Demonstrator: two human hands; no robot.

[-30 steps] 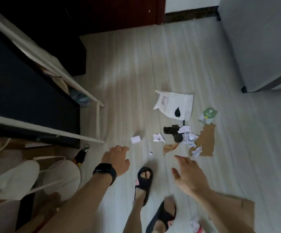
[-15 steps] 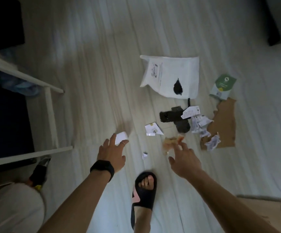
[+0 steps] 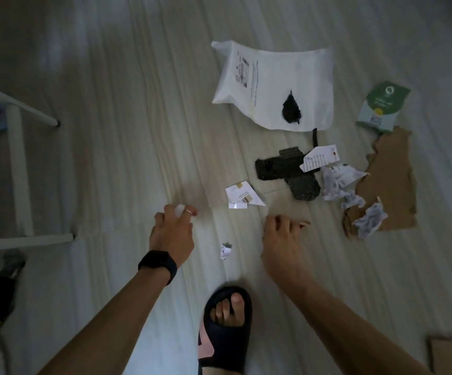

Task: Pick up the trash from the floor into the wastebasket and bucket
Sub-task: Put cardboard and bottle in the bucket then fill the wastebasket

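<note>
1. Trash lies scattered on the pale plank floor (image 3: 127, 131), mostly ahead and right of both hands.
2. White mailer bag (image 3: 273, 85), flat, farthest out, with a black blotch on it.
3. Torn cardboard (image 3: 392, 180), flat, at the right.
4. Left hand (image 3: 172, 234), black watch on the wrist, fingers curled round a small white scrap (image 3: 179, 210) low at the floor.
5. Right hand (image 3: 281, 239), down at the floor with fingers curled under; can't tell if it holds anything.
6. Black slipper (image 3: 226, 334) on a foot, near edge, between the forearms.
7. Black mesh pieces (image 3: 279, 166) between bag and hands, with a white tag (image 3: 319, 158) overlapping them.
8. Green packet (image 3: 383, 106) touching the cardboard's far edge.
9. Crumpled papers (image 3: 335, 185) along the cardboard's left edge.
10. Printed card scrap (image 3: 242, 198) just beyond the hands.
11. Tiny paper wad (image 3: 226, 250) between the wrists.
</note>
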